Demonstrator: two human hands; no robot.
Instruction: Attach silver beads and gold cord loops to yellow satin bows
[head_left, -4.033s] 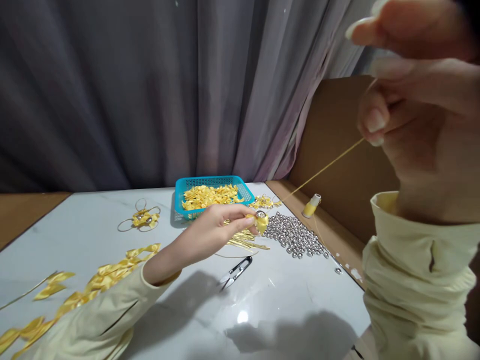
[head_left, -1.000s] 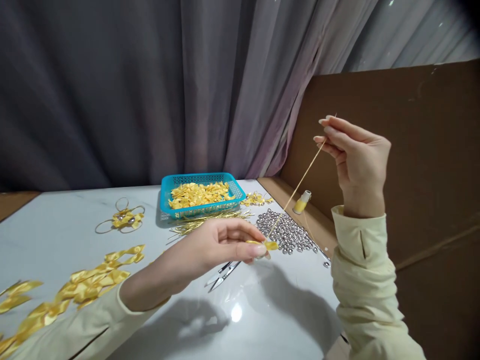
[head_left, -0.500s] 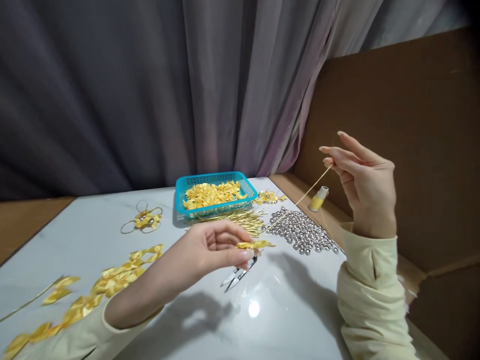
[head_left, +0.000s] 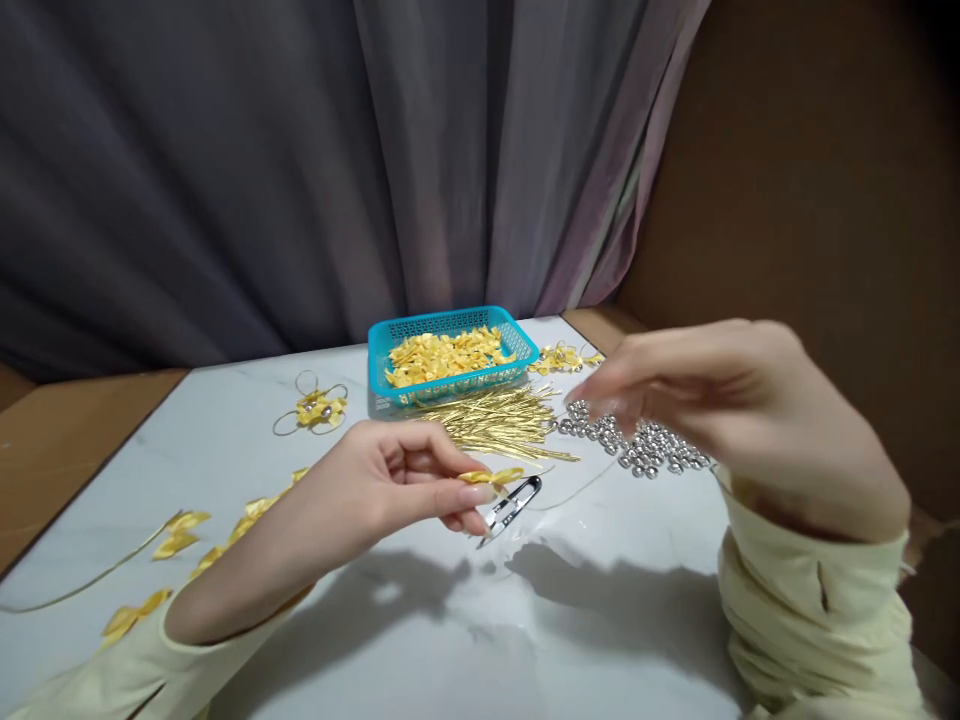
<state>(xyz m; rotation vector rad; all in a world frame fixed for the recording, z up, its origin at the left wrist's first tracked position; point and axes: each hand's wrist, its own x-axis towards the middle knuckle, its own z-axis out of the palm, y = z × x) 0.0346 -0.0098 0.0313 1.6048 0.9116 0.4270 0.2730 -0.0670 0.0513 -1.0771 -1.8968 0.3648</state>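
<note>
My left hand (head_left: 420,485) pinches a yellow ribbon bow (head_left: 491,477) between thumb and fingertips above the white tabletop (head_left: 450,650). Just beyond those fingertips lie thread snips (head_left: 514,510) with a dark metal bow end; their blades are partly behind my fingers. A thin pale thread (head_left: 581,495) runs slack from near the bow toward the right. Over the silver beads (head_left: 652,450) hangs my right hand (head_left: 742,420), blurred, with thumb and fingers drawn together. What they pinch is hidden. The hand covers part of the bead pile.
A blue basket (head_left: 379,365) of yellow ribbon pieces (head_left: 450,355) stands at the back, with gold wire stems (head_left: 510,420) before it. Finished-looking ribbon-and-bead loops (head_left: 321,408) lie left, others (head_left: 559,358) right. Loose bows (head_left: 180,535) are near my left forearm. A brown panel (head_left: 810,180) borders the right.
My right hand has come down from its raised position to over the beads, and the taut thread has gone slack. My left hand still holds the bow. The view has shifted slightly.
</note>
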